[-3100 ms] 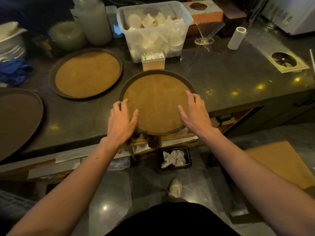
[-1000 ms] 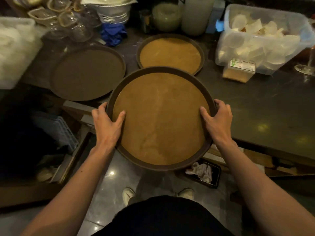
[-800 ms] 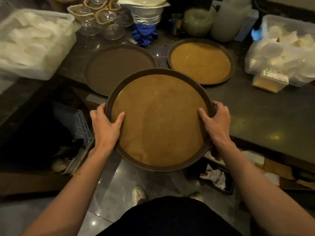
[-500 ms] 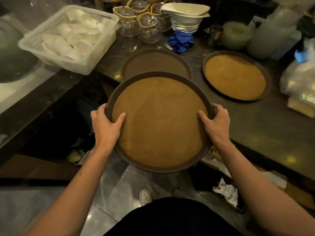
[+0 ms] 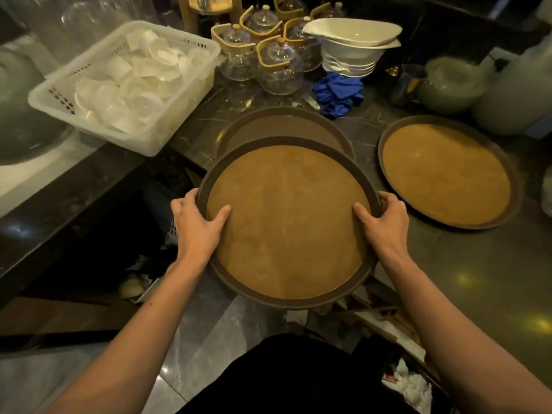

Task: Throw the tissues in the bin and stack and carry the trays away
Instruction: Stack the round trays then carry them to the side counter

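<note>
Both hands hold one round tray, brown-rimmed with a tan liner and nothing on it, held out over the near edge of the dark counter. The left hand clasps the tray's left rim with the thumb lying on the liner and the fingers curled under; the right hand does the same on the right rim. The far edge of the held tray overlaps a darker tray that lies flat on the counter behind it; whether the two touch cannot be told. A third tray, also tan-lined and bare, lies on the counter to the right, apart from the held one. To the left, a white perforated basket sits at the counter's corner, filled with a loose heap of small translucent white cups or lids. Behind the trays stands a cluster of clear glass teapots with wooden handles, a stack of white bowls with a crumpled blue cloth in front of it, and a pale translucent jug at the far right. Low at the right, beneath the counter, a dark bin on the floor holds crumpled white tissues.
</note>
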